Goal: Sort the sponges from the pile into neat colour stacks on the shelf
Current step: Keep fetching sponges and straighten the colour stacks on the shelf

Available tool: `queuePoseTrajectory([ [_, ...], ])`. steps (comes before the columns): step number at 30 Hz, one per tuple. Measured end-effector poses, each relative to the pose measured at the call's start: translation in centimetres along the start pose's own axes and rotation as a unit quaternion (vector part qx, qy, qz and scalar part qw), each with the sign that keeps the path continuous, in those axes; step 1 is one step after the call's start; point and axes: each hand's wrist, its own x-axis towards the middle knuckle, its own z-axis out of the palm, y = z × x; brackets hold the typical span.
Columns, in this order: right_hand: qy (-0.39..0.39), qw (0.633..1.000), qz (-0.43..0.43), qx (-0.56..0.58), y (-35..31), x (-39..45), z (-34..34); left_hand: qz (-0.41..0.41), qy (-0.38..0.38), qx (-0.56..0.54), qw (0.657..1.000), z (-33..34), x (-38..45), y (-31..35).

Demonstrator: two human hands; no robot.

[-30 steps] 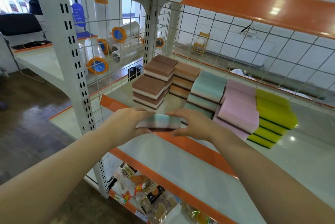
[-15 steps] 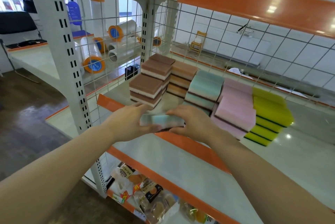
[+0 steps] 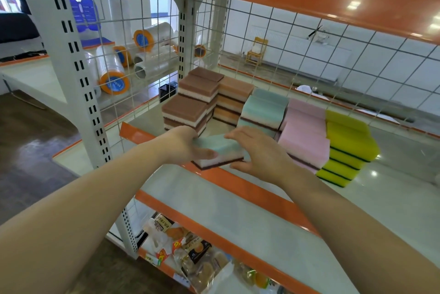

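Teal rectangular foam sponge (image 3: pixel 220 150) gripped between left hand (image 3: pixel 184 148) and right hand (image 3: pixel 258 153), above near shelf edge (image 3: pixel 240 180). Risk: careless drop topples teal stack (image 3: pixel 263 112) behind.

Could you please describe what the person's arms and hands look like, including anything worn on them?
Both forearms are bare as far as the picture shows, with no sleeves in view. The left hand and the right hand wear no gloves, and no rings, watch or bracelets show. The nails look short and unpainted.
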Motion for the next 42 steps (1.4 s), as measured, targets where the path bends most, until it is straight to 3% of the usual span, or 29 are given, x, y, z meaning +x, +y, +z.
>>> queuePoseTrajectory([
  [5,0.017,0.997,0.077,0.028,2.7,-0.4,-2.2,0.009,0.004,0.005,1.000,-0.1,0.9,0.0],
  [14,0.004,0.984,0.171,-0.045,6.2,-2.2,-3.7,0.077,0.028,0.053,0.995,0.8,2.4,2.9],
  [27,0.013,0.956,0.282,-0.074,6.1,-2.1,-2.5,0.206,0.014,0.003,0.978,1.1,7.1,3.5],
  [36,-0.008,0.931,0.353,-0.088,5.2,-1.6,-2.5,0.272,-0.013,-0.031,0.962,0.9,9.9,2.4],
  [42,0.020,0.916,0.388,-0.097,4.5,-1.1,-1.6,0.296,-0.015,-0.037,0.954,0.8,11.0,1.6],
])
